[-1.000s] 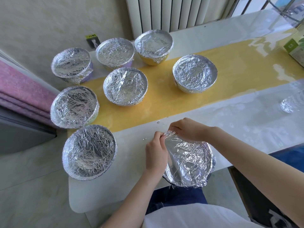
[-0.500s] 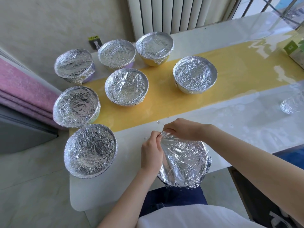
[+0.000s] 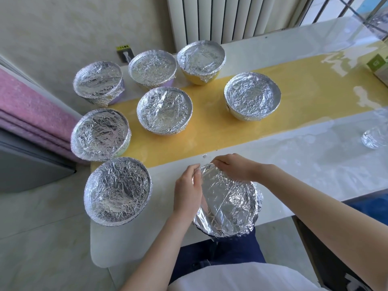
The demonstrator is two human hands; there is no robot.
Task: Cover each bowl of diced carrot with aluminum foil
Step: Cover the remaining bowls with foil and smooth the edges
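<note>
Your surface [image 3: 294, 156] carries seven foil-covered bowls [image 3: 164, 111], far and left, their contents hidden. The eighth bowl [image 3: 255, 208] stands at the near edge under loose foil [image 3: 224, 192]. Your left hand [image 3: 186, 192] and right hand [image 3: 233, 166] meet at its far rim, fingers of both pinching the foil's edge there.

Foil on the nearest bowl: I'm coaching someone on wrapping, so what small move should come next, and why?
Probably fold the pinched corner down over the rim and press it flat. The left hand and right hand both pinch the foil at the far-left edge, where it stands raised; its left side flares loose, while the right side looks tucked.
</note>
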